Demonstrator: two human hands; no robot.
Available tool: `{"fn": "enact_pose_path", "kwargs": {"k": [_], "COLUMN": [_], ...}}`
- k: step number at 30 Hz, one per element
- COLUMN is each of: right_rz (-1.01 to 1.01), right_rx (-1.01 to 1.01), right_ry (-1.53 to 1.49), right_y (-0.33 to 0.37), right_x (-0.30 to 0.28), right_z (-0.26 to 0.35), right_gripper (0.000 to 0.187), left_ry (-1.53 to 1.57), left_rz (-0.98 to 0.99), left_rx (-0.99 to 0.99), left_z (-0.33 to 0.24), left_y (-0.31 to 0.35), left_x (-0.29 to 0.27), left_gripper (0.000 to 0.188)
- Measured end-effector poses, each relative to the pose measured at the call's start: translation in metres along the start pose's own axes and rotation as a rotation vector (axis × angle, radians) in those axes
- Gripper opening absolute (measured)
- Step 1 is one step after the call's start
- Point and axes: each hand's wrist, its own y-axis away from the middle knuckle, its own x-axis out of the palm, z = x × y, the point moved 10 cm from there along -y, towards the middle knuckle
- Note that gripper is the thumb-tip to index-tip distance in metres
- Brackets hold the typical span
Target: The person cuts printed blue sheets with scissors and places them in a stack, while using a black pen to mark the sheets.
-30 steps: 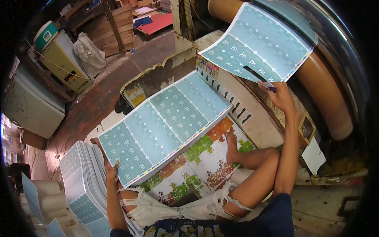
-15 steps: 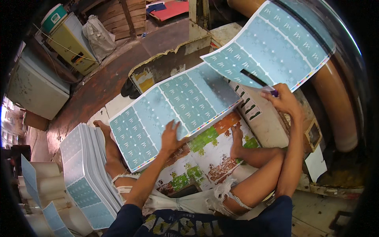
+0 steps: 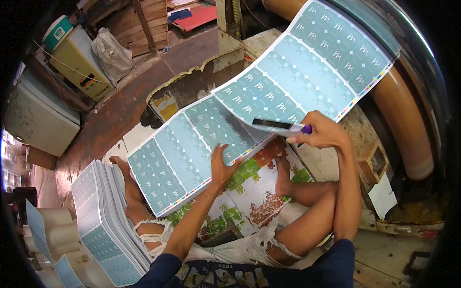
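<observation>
A long printed sheet in teal and light blue bands curves down from the roller at upper right. Its lower end hangs over a stack of similar printed sheets in front of me. My left hand lies on the near edge of that stack, fingers spread. In my right hand is a cutter knife with a long dark blade and a white and purple handle. The blade lies against the underside or lower edge of the hanging sheet; exactly which I cannot tell.
A thick pile of printed sheets leans beside my left leg. At right are a large brown roller and a small wooden box. A worn-edged panel stands behind the stack. Fridge-like cabinets stand at far left.
The hanging sheet has come further down over the stack. My right hand with the cutter knife has moved left and lower, and my left hand has shifted a little right along the stack's edge.
</observation>
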Motion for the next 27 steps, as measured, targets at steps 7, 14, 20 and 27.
{"fn": "enact_pose_path", "kwargs": {"k": [7, 14, 20, 27], "right_rz": [0.243, 0.331, -0.342, -1.223], "right_rx": [-0.304, -0.101, 0.052, 0.156], "right_ry": [0.101, -0.125, -0.334, -0.164], "right_y": [-0.007, -0.023, -0.019, 0.046], "right_x": [0.064, 0.065, -0.035, -0.152], "right_z": [0.03, -0.007, -0.105, -0.156], "right_gripper": [0.046, 0.035, 0.036, 0.04], "left_ry": [1.935, 1.472, 1.429, 1.343], "left_rz": [0.42, 0.273, 0.315, 0.256], "left_rx": [-0.761, -0.842, -0.816, -0.743], "left_z": [-0.126, -0.041, -0.016, -0.003], "left_y": [-0.039, -0.002, 0.038, 0.03], "left_x": [0.004, 0.014, -0.009, -0.021], "left_gripper": [0.055, 0.044, 0.04, 0.043]}}
